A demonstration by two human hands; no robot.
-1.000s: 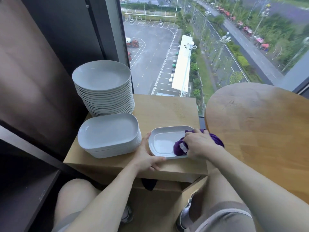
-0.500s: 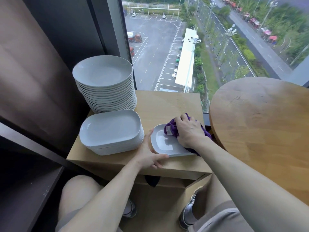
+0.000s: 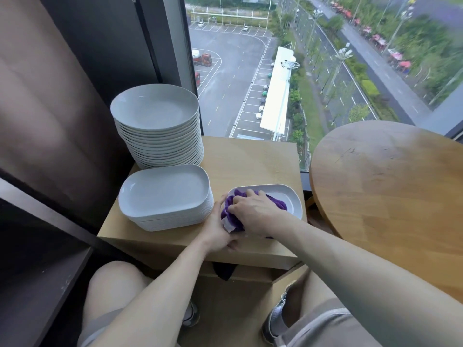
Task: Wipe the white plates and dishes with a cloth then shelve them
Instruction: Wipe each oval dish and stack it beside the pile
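Observation:
A white oblong dish [image 3: 288, 196] lies on the low wooden cabinet [image 3: 250, 161], near its front right corner. My right hand [image 3: 253, 211] grips a bunched purple cloth [image 3: 278, 202] and presses it into the dish's left half. My left hand [image 3: 218, 230] holds the dish's near left rim, with the fingers partly hidden under the cloth. Left of the dish stands a stack of white oblong dishes [image 3: 165, 194]. Behind that rises a tall stack of round white plates [image 3: 155, 111].
A round wooden table [image 3: 390, 186] stands close on the right. A dark shelf unit [image 3: 32, 259] runs along the left. Behind the cabinet a floor-to-ceiling window [image 3: 250, 83] looks far down. My knees sit below the cabinet's front edge.
My right hand has dragged the purple cloth from the dish's far right side to its near left part, beside my left hand. The left hand has kept its hold on the rim.

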